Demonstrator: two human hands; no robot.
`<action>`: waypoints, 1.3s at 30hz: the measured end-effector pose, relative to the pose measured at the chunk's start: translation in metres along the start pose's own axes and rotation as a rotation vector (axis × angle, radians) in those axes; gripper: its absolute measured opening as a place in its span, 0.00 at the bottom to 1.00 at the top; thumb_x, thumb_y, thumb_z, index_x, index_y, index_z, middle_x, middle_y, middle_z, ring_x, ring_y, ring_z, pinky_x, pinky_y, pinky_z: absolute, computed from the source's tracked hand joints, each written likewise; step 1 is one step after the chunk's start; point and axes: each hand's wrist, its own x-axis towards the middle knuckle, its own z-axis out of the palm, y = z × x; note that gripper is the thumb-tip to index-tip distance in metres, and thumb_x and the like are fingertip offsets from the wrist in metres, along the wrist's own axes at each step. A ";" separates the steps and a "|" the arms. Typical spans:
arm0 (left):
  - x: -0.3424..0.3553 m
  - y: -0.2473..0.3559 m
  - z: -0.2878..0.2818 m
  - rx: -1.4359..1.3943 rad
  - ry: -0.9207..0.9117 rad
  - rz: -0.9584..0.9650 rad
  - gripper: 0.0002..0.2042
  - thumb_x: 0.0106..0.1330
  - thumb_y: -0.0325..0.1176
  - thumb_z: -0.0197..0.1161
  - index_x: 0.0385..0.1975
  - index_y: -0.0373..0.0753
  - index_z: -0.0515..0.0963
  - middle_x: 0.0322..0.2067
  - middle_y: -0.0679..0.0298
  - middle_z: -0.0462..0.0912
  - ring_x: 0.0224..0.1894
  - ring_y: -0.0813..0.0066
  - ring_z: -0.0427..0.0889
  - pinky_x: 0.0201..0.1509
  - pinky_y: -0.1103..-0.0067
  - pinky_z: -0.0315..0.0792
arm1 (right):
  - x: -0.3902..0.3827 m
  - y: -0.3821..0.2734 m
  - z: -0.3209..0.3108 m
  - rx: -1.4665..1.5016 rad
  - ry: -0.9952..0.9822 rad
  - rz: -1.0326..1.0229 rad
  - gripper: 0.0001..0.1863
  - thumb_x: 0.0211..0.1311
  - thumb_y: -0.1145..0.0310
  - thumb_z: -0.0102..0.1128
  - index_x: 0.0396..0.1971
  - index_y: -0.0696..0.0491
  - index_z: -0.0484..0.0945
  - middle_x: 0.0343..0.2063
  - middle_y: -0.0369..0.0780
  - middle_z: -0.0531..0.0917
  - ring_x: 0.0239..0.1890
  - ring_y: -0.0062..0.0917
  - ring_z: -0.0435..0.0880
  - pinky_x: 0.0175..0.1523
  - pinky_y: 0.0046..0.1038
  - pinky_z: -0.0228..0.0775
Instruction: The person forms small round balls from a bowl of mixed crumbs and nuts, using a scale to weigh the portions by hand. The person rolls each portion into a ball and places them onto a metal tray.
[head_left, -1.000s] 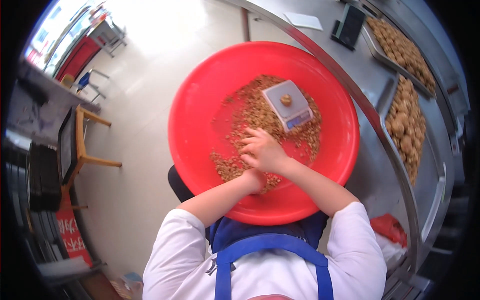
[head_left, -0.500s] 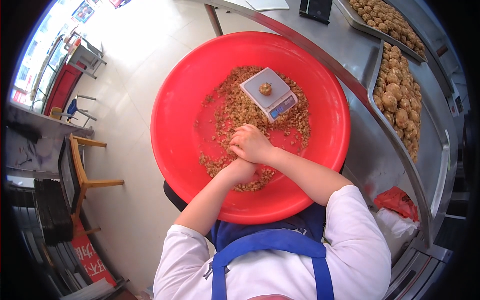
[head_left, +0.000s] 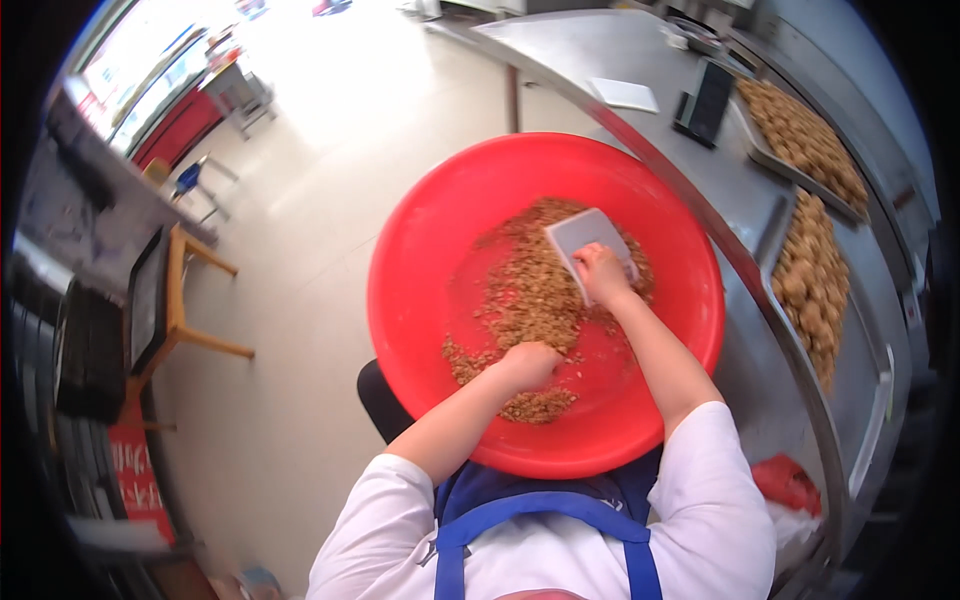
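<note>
Left hand [head_left: 533, 366] sits low, its grip hidden, crumbs [head_left: 532, 305] just ahead of its fingers; right hand [head_left: 602, 272] reaches farther — fingers bent over the scale [head_left: 576, 232], grasp unclear. Right of them — red basin rim [head_left: 711, 300], metal table edge [head_left: 737, 238], brown balls [head_left: 806, 285].

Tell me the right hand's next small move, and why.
Perhaps lift the right hand clear of the scale: it sits over the scale's top, hiding part of it, and whether it grips anything is unclear. The left hand is down at the crumbly mixture.
</note>
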 end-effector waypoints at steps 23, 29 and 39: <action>-0.027 0.018 -0.022 0.008 0.189 -0.035 0.08 0.57 0.33 0.60 0.35 0.41 0.81 0.33 0.56 0.83 0.36 0.58 0.82 0.42 0.68 0.75 | -0.097 0.100 -0.409 0.073 0.114 0.991 0.35 0.67 0.42 0.37 0.57 0.57 0.69 0.59 0.48 0.70 0.60 0.41 0.69 0.61 0.43 0.62; -0.028 0.027 -0.037 -0.593 0.440 0.041 0.09 0.62 0.32 0.61 0.39 0.38 0.80 0.29 0.59 0.83 0.31 0.73 0.82 0.38 0.77 0.75 | -0.052 -0.020 -0.332 0.241 0.205 0.290 0.21 0.68 0.60 0.49 0.55 0.57 0.69 0.50 0.41 0.77 0.52 0.28 0.74 0.59 0.29 0.63; -0.012 0.017 -0.045 -1.371 0.796 0.079 0.09 0.66 0.29 0.57 0.43 0.34 0.76 0.35 0.67 0.80 0.38 0.84 0.76 0.42 0.84 0.71 | -0.112 -0.114 0.076 -0.190 -0.510 0.860 0.46 0.59 0.38 0.49 0.67 0.54 0.49 0.67 0.52 0.53 0.70 0.40 0.50 0.70 0.39 0.45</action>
